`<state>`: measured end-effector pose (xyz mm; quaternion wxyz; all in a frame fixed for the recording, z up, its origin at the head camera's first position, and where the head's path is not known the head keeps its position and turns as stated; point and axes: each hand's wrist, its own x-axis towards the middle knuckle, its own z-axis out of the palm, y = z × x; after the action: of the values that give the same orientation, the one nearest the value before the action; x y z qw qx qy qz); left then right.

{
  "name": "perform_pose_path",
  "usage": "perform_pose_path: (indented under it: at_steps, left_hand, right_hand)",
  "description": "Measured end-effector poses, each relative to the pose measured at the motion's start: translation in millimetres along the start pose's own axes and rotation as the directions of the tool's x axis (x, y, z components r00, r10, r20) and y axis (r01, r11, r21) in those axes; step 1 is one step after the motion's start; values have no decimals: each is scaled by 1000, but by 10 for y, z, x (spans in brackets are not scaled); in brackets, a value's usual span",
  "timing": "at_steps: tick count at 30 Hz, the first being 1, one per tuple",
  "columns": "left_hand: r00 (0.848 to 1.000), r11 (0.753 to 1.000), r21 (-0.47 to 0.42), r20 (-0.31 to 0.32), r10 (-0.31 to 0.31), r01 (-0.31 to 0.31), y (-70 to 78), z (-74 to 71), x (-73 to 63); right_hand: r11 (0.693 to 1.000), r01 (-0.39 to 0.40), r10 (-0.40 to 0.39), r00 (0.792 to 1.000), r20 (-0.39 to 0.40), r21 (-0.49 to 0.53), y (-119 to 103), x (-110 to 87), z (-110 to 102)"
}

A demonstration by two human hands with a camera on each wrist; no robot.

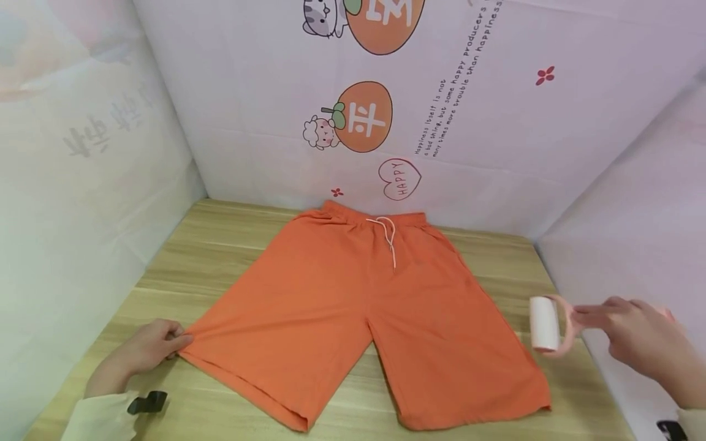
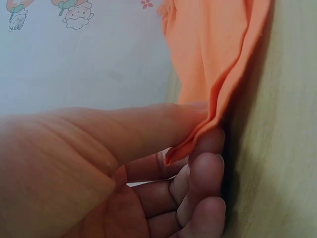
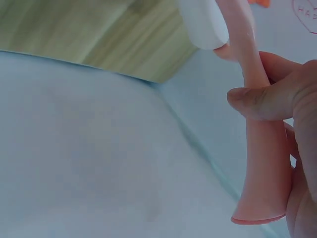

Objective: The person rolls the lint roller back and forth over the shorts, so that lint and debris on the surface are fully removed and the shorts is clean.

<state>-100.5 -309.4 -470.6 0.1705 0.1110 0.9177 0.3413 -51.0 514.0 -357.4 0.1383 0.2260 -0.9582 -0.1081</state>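
Note:
A pair of orange shorts (image 1: 331, 288) lies spread on the wooden table, waistband at the back, with a white drawstring (image 1: 390, 242) in front. My left hand (image 1: 149, 349) pinches the outer corner of the left leg's hem; in the left wrist view the folded hem (image 2: 213, 106) sits between thumb and fingertips. My right hand (image 1: 642, 334) grips the pink handle (image 3: 268, 163) of a lint roller, thumb across it. The white roller (image 1: 544, 324) of this tool is held right of the shorts' right leg, over the table's right side.
The wooden table (image 1: 215, 245) meets a white printed cloth wall (image 1: 265, 122) at the back. More white cloth stands close at the left (image 1: 83, 202) and right. Black straps show at both wrists, below cream sleeves (image 1: 105, 416).

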Motion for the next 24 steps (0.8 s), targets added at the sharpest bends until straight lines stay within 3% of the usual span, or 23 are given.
perform_pose_path:
  at_steps: [7,15,24]
  left_hand:
    - [1000,1000,-12,3,-14,14,-35,2,-6]
    - [1000,1000,-16,3,-1,1,-41,4,-10]
    - [1000,998,-59,19,-2,3,-42,-11,-4]
  right_hand:
    - [991,122,-116,989,-96,58,-169,721,-197]
    - [949,258,-250,966,-63,183,-707,1669,-413]
    - [853,439,-427,898,-104,282,-1473,2675,-376]
